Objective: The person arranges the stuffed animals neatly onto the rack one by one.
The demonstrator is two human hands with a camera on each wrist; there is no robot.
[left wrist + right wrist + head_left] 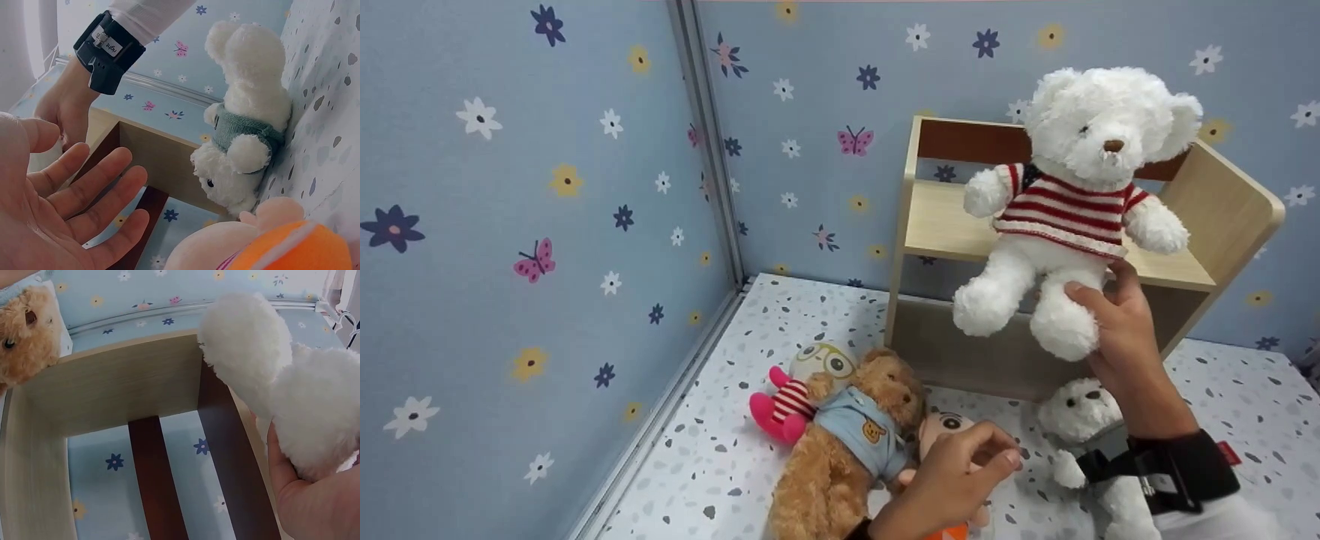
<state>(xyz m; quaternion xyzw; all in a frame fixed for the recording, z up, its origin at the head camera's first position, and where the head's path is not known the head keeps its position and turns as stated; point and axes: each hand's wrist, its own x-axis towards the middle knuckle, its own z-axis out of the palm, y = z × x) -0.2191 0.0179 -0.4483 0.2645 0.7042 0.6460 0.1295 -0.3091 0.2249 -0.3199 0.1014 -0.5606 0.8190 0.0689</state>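
White teddy bear in striped sweater (1072,210) held up by its leg in right hand (1114,330), fingers curled round it, level with wooden shelf (937,225). Left hand (952,480) empty, fingers relaxed, over floor toys.

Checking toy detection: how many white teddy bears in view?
2. One white bear in a striped sweater, held by the right hand at the wooden shelf; one white bear lying on the floor below. Others may be hidden.
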